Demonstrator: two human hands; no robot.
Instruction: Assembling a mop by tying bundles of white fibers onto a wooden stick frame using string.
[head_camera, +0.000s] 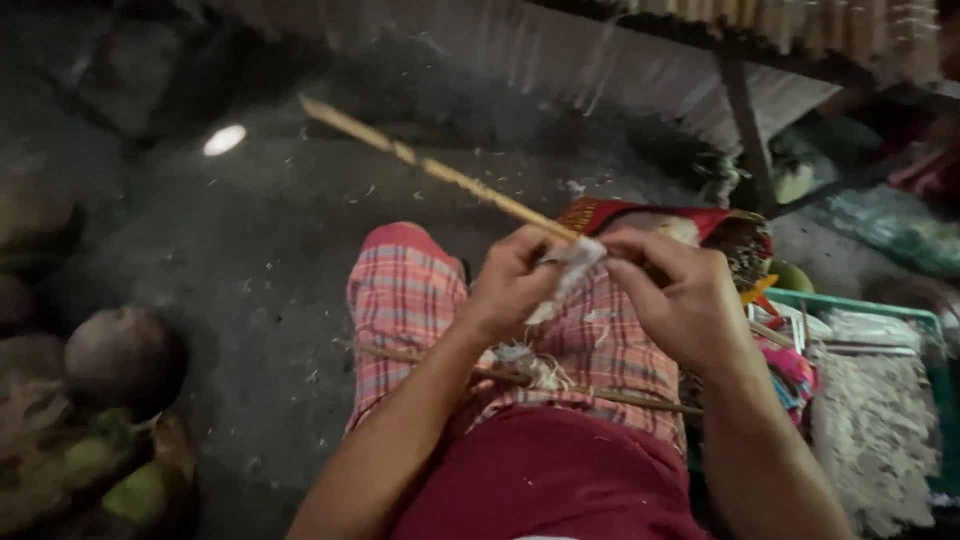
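Note:
My left hand (512, 282) and my right hand (676, 290) meet over my lap, both pinching a small white fluffy wad (572, 268) at the near end of a thin pale wooden stick (430, 166). The stick slants up and away to the left above the dark ground. A second thin stick (610, 397) with a tuft of white fibre (530, 366) lies across my thighs, on pink plaid cloth (405, 310).
Brown coconuts (122, 352) and green ones (135, 490) sit at the left. At my right a green tray (850, 305) holds a pile of white fibre (872, 420). A red woven basket (680, 222) stands behind my hands, below a dark bench leg (748, 130).

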